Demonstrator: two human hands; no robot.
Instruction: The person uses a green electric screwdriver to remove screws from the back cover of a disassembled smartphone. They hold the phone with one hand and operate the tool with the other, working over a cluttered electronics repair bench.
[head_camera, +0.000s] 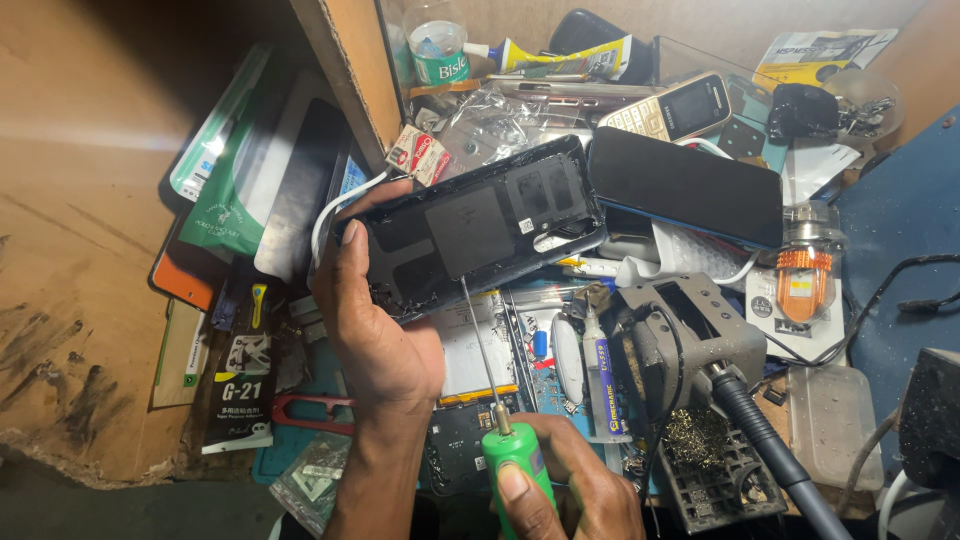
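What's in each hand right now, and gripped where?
Left hand: black phone back cover, gripped at its lower-left end. Right hand: screwdriver, fingers wrapped round its green handle, tip against the cover.

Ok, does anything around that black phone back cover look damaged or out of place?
The black plastic phone back cover in the left hand has ragged residue along its lower left edge. The green-handled screwdriver in the right hand touches it. An opened phone lies beneath.
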